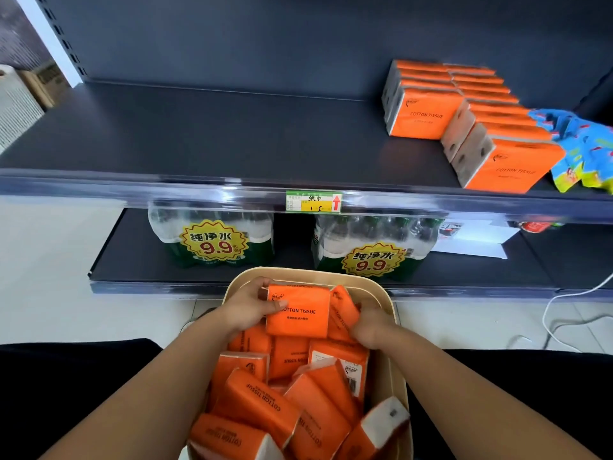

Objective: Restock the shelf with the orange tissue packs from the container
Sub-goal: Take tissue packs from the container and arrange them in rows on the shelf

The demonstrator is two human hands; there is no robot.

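Observation:
A beige container [399, 366] in front of me holds several orange tissue packs [265, 403] lying loose. My left hand [252, 307] grips one orange pack [298, 312] by its left edge, front face up, at the container's far end. Just to its right, my right hand [371, 323] curls round a second orange pack [343, 313] standing on edge. On the dark shelf [199, 141] above, two rows of orange packs [428, 111] stand upright at the right side.
Blue and yellow snack bags [583, 151] lie at the shelf's right end beside the packs. A price tag [313, 201] sits on the shelf's front rail. Two water bottle packs [212, 240] stand on the lower shelf. A white cable [557, 313] trails on the floor.

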